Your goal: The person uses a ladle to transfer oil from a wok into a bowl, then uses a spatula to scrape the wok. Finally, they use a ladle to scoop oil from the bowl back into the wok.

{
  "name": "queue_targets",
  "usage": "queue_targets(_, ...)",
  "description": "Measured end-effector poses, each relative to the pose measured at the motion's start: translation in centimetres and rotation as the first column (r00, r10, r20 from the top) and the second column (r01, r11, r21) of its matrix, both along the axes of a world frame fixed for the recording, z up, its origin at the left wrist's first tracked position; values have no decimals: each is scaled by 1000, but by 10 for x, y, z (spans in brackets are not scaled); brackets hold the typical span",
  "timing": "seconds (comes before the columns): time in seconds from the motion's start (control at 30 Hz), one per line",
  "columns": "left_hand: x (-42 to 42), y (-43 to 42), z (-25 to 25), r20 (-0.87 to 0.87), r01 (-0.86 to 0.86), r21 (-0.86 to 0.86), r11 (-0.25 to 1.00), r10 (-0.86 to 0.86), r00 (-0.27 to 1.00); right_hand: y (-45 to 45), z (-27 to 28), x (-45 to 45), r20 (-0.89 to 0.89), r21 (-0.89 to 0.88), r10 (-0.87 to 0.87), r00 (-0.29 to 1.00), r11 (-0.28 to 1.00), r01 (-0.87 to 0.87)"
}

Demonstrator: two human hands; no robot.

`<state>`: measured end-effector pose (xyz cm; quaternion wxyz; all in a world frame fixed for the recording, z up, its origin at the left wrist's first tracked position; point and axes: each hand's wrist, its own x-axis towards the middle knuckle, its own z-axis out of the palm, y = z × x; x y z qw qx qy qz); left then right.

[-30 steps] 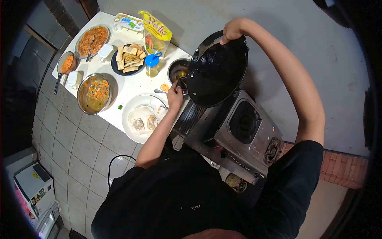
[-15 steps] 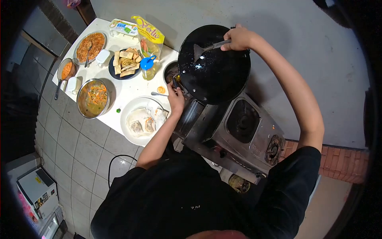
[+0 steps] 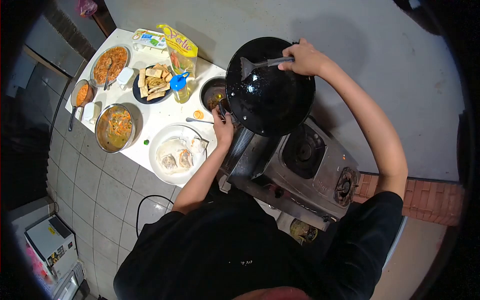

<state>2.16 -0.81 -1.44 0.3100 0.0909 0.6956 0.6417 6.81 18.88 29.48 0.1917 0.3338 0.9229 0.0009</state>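
Observation:
A black wok [image 3: 272,102] is tilted over a metal pot [image 3: 214,89] with oily liquid in it. My left hand [image 3: 223,131] is closed around a black handle at the wok's lower left edge. At the upper right rim, my right hand [image 3: 306,60] grips a dark spatula [image 3: 254,65], whose blade lies over the wok's wet inner surface. The fingers of that hand also reach the rim, partly hidden behind it. Beside my left wrist is a white plate [image 3: 156,167] with filled wrappers [image 3: 175,156].
On the white table [image 3: 145,117] stand a plate of fried rolls [image 3: 154,82], an oil bottle [image 3: 179,87], a yellow pouch [image 3: 179,47], a steel bowl [image 3: 115,128] and a tray of shredded filling [image 3: 110,65]. The gas stove [image 3: 320,165] is below the wok.
The wok has shifted slightly down, and more of the pot's inside shows. The spatula blade has moved a little left. Both hands keep their grip.

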Motion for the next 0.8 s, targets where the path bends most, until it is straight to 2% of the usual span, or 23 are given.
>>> queue_targets(0.17,3,4,-16,-39,20,10,1000,-19,999,-1,10,-10,-55,-34,10,998,999,-12)
queue_targets(0.23,0,5,-20,-155,33,-24,999,-37,987,3,11,-15,-41,-51,74,996,996,-76)
queue_targets(0.27,-1,4,-22,-155,33,-25,999,-36,987,4,9,-16,-90,-14,109,990,994,-111)
queue_targets(0.3,-2,2,-13,-86,39,-29,999,-42,995,5,10,-17,-91,-14,109,990,994,-111)
queue_targets(0.33,-4,1,-6,-16,45,-30,999,-45,999,6,13,-20,-81,-51,121,989,991,-125)
queue_targets(0.37,-5,2,-9,-17,40,-26,999,-40,999,7,16,-23,-72,-84,137,988,986,-143)
queue_targets(0.43,-8,3,-13,-94,26,-45,999,-31,995,10,15,-24,-95,-79,154,983,984,-162)
queue_targets(0.6,-9,0,-17,-113,35,-48,998,-40,993,18,18,-24,-97,-162,125,987,977,-140)
queue_targets(0.7,-16,-2,-12,-179,-60,9,998,60,982,26,25,-7,-80,-193,131,988,971,-144)
queue_targets(0.77,-26,-10,2,-248,-74,6,997,73,966,34,20,17,-143,-295,131,981,940,-169)
queue_targets(0.8,-28,-14,15,-262,-76,-2,997,73,962,41,10,34,-255,-291,196,947,918,-269)
